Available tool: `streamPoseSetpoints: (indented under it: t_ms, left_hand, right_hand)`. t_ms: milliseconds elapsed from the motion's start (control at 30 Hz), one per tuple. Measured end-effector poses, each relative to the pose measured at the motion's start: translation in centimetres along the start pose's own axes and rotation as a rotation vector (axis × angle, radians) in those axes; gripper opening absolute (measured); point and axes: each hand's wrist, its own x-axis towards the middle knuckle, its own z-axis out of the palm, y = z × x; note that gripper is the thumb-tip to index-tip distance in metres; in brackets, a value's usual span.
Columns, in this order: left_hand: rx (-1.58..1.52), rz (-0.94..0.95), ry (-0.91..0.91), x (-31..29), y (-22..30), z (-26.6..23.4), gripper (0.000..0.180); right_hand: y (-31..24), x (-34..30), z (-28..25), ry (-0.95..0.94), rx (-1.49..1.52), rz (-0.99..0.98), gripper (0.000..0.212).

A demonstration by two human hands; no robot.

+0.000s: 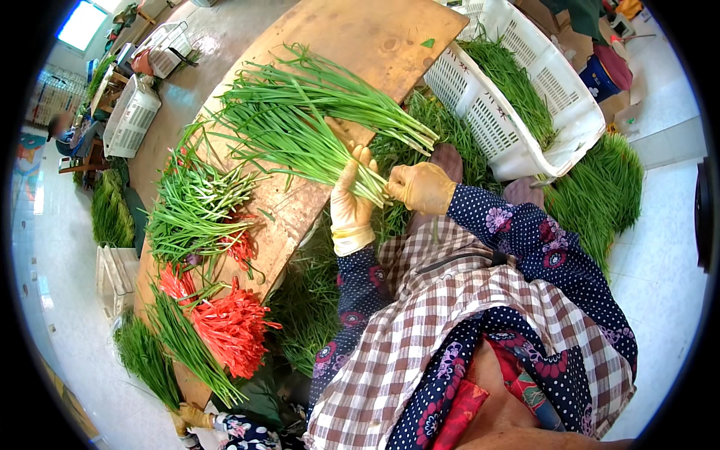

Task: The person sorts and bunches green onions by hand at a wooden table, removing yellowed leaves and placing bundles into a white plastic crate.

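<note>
A bunch of garlic chives [300, 142] lies across my left hand [349, 206], whose gloved fingers are closed around it near the pale stem ends. Beside those ends is my right hand [424, 187], also gloved, with its fingers pinched together close to the stems. What is between its fingertips is too small to make out. Just beyond the held bunch, a second bunch of chives [367, 96] rests on the wooden board [382, 34], stem ends pointing right. Looser chives [199, 199] form a pile on the board to the left.
A heap of red ties [232, 330] sits at the near left with a chive bunch [195, 349] beside it. A co-worker's gloved hands [193, 417] are at lower left. A white crate [517, 82] holding chives stands at right, and more chives [600, 195] lie beside it.
</note>
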Motion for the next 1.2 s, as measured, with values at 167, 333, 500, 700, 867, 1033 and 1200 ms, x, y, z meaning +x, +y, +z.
streamPoseSetpoints:
  t_ms: [167,333,500,700,867,1033,1200]
  left_hand:
    - [-0.035,0.015,-0.038,0.3,-0.2,0.1,0.034]
    - [0.036,0.024,-0.001,0.2,-0.5,0.5,0.031]
    - [-0.043,0.045,0.022,0.3,-0.6,0.9,0.027]
    - [-0.096,0.051,0.005,0.7,0.7,1.5,0.027]
    - [0.013,0.080,0.026,0.6,0.6,0.5,0.035]
    - [0.092,0.081,0.061,1.0,0.2,0.5,0.035]
    - [0.133,0.112,0.095,0.9,0.2,0.7,0.032]
  right_hand:
    - [-1.2,0.0,-1.5,-0.220,0.711,0.323,0.030]
    - [-1.0,-0.2,-1.7,-0.322,0.581,0.279,0.034]
    - [-0.7,-2.0,-2.7,-0.512,0.281,0.309,0.032]
    - [0.4,-3.9,-3.4,-0.207,0.504,0.289,0.028]
    - [-1.7,-1.1,-2.3,-0.181,0.527,0.189,0.035]
    - [-1.7,0.0,-0.5,-0.151,0.341,0.278,0.033]
    - [-0.9,0.0,0.1,0.117,0.075,-0.034,0.021]
